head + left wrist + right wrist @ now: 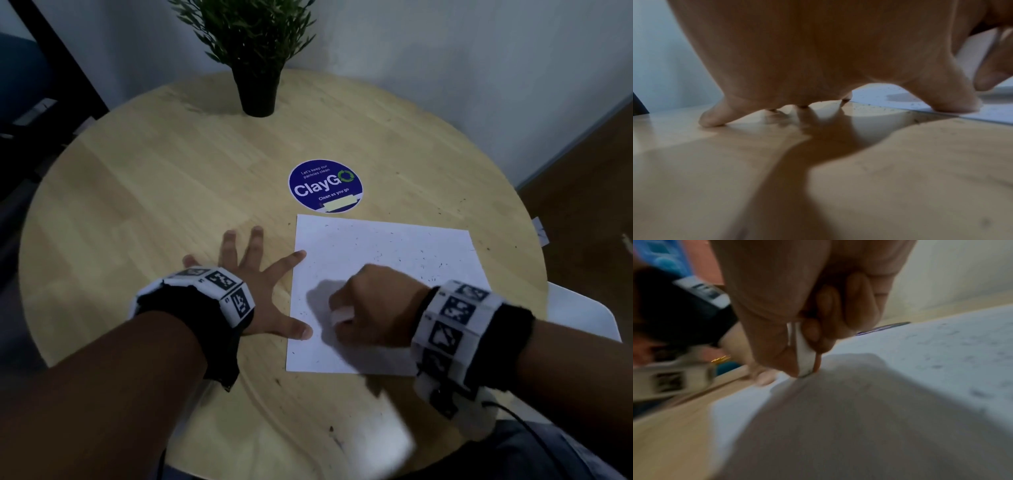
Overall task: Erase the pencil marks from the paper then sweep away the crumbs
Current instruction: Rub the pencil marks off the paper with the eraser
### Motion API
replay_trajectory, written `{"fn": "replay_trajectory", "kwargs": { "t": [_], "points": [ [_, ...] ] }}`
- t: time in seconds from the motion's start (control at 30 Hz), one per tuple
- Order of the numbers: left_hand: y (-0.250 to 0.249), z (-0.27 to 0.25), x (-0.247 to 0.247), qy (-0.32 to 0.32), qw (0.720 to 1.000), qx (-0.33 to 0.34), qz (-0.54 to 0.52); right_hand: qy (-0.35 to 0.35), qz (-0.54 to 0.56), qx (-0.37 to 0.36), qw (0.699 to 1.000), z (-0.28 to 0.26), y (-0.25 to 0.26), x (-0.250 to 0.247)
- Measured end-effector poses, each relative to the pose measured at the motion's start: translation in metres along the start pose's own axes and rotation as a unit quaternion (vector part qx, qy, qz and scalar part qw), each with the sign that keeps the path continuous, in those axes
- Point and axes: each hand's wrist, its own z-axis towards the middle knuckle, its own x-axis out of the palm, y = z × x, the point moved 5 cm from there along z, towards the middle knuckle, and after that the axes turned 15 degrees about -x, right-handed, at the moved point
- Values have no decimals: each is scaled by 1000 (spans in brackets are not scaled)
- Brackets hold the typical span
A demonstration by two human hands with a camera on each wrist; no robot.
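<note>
Round wooden tabletop, pale, set against a white wall. At the far edge, a plant in a black pot. Near the middle, a round blue sticker reading "ClayGo", just beyond the top edge of the paper.

Left hand flat on the wood, fingers straight and spread wide, nothing in its grip. Index fingertip and thumb tip both on the left edge of the paper, pinning it; the other fingers on bare wood. Banded wrist strap with black-and-white markers behind it.

Paper, white, lying flat right of centre, near edge towards the person. Crumbs scattered as dark specks over the sheet, thickest on its far right part, with a few on the wood around it. Pencil marks too faint to make out.

Right hand over the lower left part of the sheet, fingers curled tight, grip closed round a white eraser pinched between thumb and fingertips. Eraser's lower tip down on the paper, close to the left thumb. Wrist view blurred.
</note>
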Motion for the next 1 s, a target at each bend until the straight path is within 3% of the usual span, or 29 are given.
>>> {"fn": "replay_trajectory", "kwargs": {
  "t": [0.07,0.13,0.3,0.43,0.6,0.73,0.9,1.0],
  "points": [
    [0,-1,-1,6,1000,-1,3,-40,-6,76,996,0,-28,-16],
    [0,-2,-1,8,1000,-2,4,-81,-20,105,991,-1,-45,-25],
    [0,-1,0,4,1000,-2,1,23,4,-12,1000,-7,13,7],
    [0,0,-1,13,1000,-5,1,-56,-54,103,992,3,-43,-37],
    [0,1,1,1,1000,-1,6,-1,-36,-3,999,11,3,-10],
    [0,1,0,10,1000,-3,3,-96,-14,109,989,21,-42,-32],
    [0,2,2,5,1000,0,-2,-53,1,54,997,28,-18,-18],
    [-1,1,1,14,1000,-1,-3,-102,-18,124,987,38,-53,-43]
  ]
}}
